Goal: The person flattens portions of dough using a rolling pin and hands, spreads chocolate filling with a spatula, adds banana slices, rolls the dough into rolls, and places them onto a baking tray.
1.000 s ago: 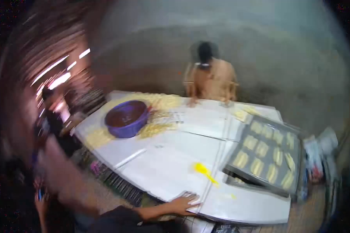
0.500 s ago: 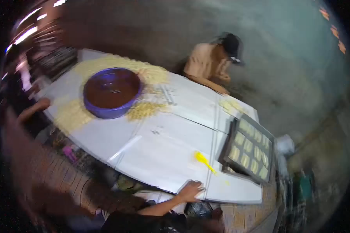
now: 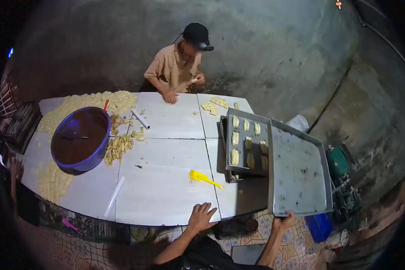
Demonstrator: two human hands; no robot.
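My left hand (image 3: 201,218) rests with spread fingers on the front edge of the white table (image 3: 166,193), holding nothing. At the right, my right hand (image 3: 283,219) grips the near rim of an empty grey tray (image 3: 299,171), which is tilted beside and partly over another tray. That other tray (image 3: 242,154) bears several pale dough pieces (image 3: 235,138) and lies on top of a further tray. A yellow brush (image 3: 204,178) lies on the table beyond my left hand.
A purple basin (image 3: 94,157) of brown filling stands at the left, among pale dough pieces (image 3: 94,103) and yellowish strips (image 3: 117,148). White rolls (image 3: 141,119) lie near it. Across the table a person (image 3: 175,67) in a cap works with both hands. Green machinery (image 3: 337,162) stands at the right.
The view has swung and steadied. My right hand has come into view with the empty tray, now over the right side of the filled one. The person opposite has a hand on the table.
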